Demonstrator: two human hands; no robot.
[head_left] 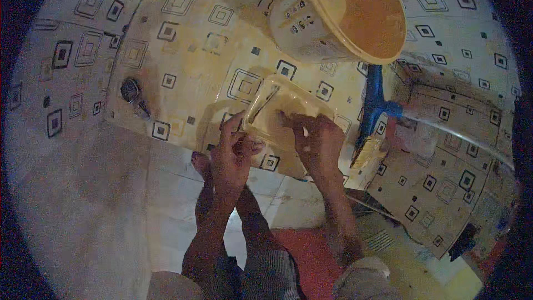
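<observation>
A shallow, see-through plastic tray (297, 95) with rounded corners is held tilted in front of me, above a tan surface patterned with squares. At its near left edge, my left hand (234, 153) is closed, thumb and fingers pinching the rim. My right hand (321, 140) reaches over the tray's near right side with its fingers bent and pressed together. A small dark shape shows at those fingertips, against the inside of the tray. Dim light and blur hide what it is.
Beyond the tray stands a large orange-yellow bucket (333, 44), tilted in view. A blue-headed tool (375, 100) with a pale pole lies to the right. On the left rests a dark, round-headed object with a short handle (132, 93). Red material (305, 255) shows beside my legs.
</observation>
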